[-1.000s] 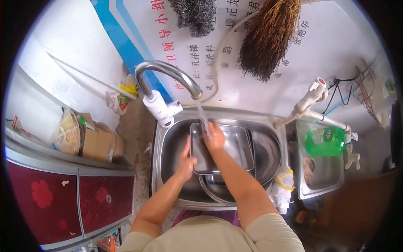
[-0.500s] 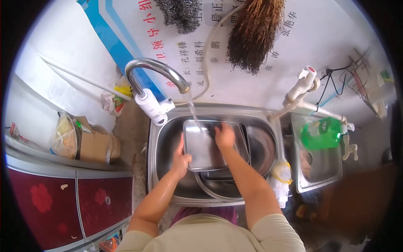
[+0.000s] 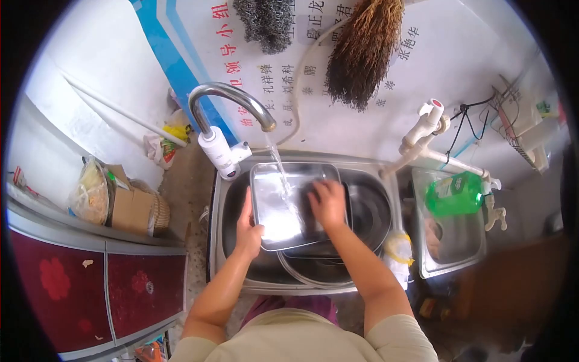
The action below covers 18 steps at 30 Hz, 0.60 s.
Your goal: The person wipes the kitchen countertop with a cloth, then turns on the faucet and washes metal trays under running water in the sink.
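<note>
A shallow rectangular stainless steel tray [image 3: 274, 234] is held tilted over the sink [image 3: 232, 265]. My left hand [image 3: 246, 232] grips its left edge, thumb on the rim. Inside the tray, toward its right side, my right hand [image 3: 329, 205] lies against the surface with fingers apart and slightly blurred; no object shows in it. Water from the curved faucet [image 3: 232, 90] streams into the tray. Beneath it, more metal ware rests in the sink, including a large round pan [image 3: 371, 208], partly hidden by the tray and my right arm.
A smaller sink [image 3: 452, 250] to the right holds a jug of green liquid [image 3: 455, 194]. White pipes with a valve [image 3: 422, 130] stand behind. A yellow-and-white bag [image 3: 398, 250] hangs at the sink's right edge. A broom [image 3: 365, 57] and steel wool [image 3: 265, 24] hang on the wall.
The tray has shifted slightly left and tilted, now reflecting brightly. My right hand has moved a little down and right within it; my left hand still grips the left edge.
</note>
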{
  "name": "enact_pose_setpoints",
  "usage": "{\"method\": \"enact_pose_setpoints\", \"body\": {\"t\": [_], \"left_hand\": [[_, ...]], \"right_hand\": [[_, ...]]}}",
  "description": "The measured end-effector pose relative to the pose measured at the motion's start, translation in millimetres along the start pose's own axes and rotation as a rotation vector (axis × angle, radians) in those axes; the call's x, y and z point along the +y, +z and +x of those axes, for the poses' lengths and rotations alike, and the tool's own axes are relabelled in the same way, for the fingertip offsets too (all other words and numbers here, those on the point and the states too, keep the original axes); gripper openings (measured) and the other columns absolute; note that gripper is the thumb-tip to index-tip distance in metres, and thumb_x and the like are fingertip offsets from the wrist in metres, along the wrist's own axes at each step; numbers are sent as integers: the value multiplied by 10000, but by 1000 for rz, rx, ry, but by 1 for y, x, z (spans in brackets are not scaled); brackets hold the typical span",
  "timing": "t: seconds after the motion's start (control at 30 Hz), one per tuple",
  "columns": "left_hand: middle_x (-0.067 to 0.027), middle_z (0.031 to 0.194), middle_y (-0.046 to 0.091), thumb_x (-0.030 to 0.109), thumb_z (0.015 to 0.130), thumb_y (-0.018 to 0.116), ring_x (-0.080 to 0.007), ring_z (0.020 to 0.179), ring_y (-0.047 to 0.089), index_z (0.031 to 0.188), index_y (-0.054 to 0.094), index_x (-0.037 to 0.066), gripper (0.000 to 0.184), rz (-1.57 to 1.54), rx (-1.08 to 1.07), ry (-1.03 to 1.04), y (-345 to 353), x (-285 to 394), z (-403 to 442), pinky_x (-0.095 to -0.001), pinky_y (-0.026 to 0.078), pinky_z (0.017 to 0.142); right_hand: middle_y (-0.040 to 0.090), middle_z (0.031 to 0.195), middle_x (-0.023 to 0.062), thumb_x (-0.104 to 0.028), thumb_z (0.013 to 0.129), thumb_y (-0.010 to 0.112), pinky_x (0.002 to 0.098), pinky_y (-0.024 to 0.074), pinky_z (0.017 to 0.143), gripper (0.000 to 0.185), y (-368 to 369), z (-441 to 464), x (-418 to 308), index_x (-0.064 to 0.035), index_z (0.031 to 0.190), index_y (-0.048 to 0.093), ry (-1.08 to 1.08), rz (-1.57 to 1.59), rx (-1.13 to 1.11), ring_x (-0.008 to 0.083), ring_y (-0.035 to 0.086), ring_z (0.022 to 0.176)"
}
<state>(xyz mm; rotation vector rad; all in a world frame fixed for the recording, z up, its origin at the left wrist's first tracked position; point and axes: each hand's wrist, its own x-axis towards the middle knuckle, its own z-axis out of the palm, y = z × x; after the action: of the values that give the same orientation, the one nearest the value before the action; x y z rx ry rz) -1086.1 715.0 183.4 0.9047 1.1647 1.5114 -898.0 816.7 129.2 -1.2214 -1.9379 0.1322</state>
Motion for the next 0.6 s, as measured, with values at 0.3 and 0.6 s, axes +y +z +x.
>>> {"method": "enact_pose_setpoints", "body": {"t": [0.3, 0.6], "left_hand": [[-98, 1372, 330, -143, 588, 376, -152, 1202, 375, 1378, 223, 29, 823, 185, -96, 142, 10, 19, -5, -233, 315, 941], [-106, 1364, 342, -153, 582, 393, -147, 1139, 440, 1347, 289, 0, 788, 205, -118, 215, 8, 18, 4, -230, 355, 910]], "right_hand": [[548, 800, 115, -163, 764, 657, 326, 436, 695, 228, -16, 16, 34, -19, 913, 563, 581, 237, 278, 220, 524, 739], [567, 930, 111, -160, 789, 653, 264, 439, 725, 401, -3, 1, 70, 20, 1118, 510, 704, 351, 133, 169, 534, 831]]}}
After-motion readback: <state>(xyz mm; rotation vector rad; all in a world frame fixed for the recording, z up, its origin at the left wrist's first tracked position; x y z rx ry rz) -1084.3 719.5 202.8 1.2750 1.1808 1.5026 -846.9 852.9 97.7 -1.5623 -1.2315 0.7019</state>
